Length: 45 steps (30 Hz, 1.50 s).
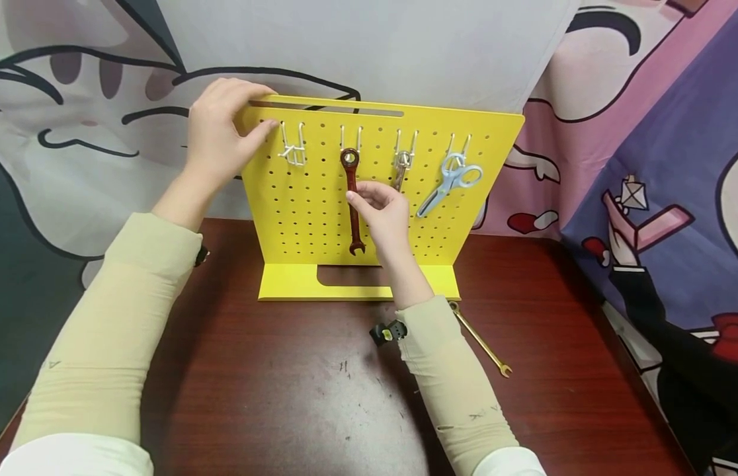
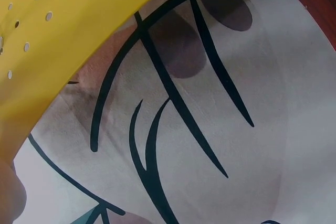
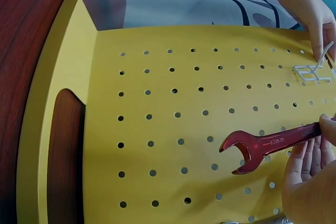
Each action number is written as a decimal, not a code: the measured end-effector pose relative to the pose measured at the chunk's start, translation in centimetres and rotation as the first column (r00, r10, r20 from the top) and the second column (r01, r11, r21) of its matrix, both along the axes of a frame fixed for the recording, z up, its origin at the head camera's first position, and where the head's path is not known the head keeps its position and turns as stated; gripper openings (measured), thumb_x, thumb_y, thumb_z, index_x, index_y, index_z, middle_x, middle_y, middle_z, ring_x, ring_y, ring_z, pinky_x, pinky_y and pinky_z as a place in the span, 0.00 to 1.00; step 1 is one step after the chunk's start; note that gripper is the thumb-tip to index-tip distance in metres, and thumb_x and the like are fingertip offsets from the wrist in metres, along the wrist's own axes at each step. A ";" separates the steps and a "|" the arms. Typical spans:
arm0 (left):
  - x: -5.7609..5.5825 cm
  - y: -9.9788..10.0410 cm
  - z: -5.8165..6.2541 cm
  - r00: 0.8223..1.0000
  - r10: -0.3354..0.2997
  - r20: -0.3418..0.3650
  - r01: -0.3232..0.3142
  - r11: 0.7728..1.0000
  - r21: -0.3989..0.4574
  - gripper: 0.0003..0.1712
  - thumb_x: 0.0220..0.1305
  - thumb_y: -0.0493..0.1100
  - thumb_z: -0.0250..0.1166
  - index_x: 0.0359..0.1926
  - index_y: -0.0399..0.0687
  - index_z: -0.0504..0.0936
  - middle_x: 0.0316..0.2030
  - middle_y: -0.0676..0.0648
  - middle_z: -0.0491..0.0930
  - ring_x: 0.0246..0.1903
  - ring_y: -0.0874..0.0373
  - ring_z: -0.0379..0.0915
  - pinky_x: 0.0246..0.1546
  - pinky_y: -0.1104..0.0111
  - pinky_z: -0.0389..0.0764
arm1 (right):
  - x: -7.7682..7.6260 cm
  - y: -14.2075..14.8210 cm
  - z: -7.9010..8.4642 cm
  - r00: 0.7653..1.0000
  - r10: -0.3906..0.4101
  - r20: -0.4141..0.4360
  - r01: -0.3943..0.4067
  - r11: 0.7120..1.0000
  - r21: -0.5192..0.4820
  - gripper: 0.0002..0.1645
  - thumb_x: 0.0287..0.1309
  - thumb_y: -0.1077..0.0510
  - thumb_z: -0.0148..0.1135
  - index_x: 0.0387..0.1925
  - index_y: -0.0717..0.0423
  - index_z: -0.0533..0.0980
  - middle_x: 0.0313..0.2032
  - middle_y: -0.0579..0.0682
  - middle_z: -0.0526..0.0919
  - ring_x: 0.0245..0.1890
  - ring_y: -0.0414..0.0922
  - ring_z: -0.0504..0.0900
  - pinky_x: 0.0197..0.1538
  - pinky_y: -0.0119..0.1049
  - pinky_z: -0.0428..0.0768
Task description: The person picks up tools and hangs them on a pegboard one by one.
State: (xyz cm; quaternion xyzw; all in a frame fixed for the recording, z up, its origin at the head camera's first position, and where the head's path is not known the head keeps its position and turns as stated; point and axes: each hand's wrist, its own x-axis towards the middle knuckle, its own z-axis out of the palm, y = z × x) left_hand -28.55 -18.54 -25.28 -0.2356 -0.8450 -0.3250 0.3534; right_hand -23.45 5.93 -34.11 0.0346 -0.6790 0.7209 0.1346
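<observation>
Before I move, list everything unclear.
Head: lower end of the silver wrench, behind the right hand.
Head: any markings on the gold wrench, too small.
Left wrist: most of the left hand, cut by left edge.
Right wrist: ring end of the red wrench, cut by right edge.

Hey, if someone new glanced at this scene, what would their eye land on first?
Probably the bright yellow pegboard standing on the dark reddish table, its upper left corner gripped by the left hand. Next would come the red wrench, pinched by the right hand in front of the board, and the pale blue scissors hanging at the board's right.
</observation>
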 end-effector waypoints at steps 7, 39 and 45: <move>-0.1 0.0 -0.1 1.000 0.003 -0.008 -0.003 1.000 -0.008 0.19 0.69 0.37 0.71 0.59 0.38 0.86 0.56 0.38 0.88 0.60 0.41 0.78 0.66 0.55 0.73 | -0.5 -0.4 0.0 0.997 -0.068 0.042 0.068 0.998 0.006 0.12 0.62 0.64 0.76 0.46 0.67 0.87 0.34 0.42 0.88 0.34 0.35 0.84 0.44 0.27 0.81; -0.2 0.0 -0.1 1.000 0.007 -0.016 -0.007 1.000 -0.011 0.19 0.69 0.37 0.72 0.59 0.37 0.86 0.55 0.38 0.88 0.59 0.41 0.78 0.65 0.56 0.73 | 0.2 -0.1 0.0 0.999 -0.024 -0.033 0.027 0.997 0.073 0.18 0.62 0.68 0.73 0.54 0.68 0.85 0.53 0.65 0.89 0.52 0.55 0.90 0.58 0.35 0.87; -0.2 0.0 -0.2 1.000 0.004 -0.017 -0.004 1.000 -0.004 0.19 0.69 0.37 0.71 0.59 0.37 0.86 0.55 0.37 0.88 0.59 0.41 0.78 0.65 0.56 0.73 | 1.2 1.2 -0.1 0.998 0.007 -0.062 0.000 0.994 0.109 0.17 0.62 0.69 0.72 0.53 0.69 0.85 0.52 0.66 0.89 0.44 0.38 0.89 0.57 0.33 0.87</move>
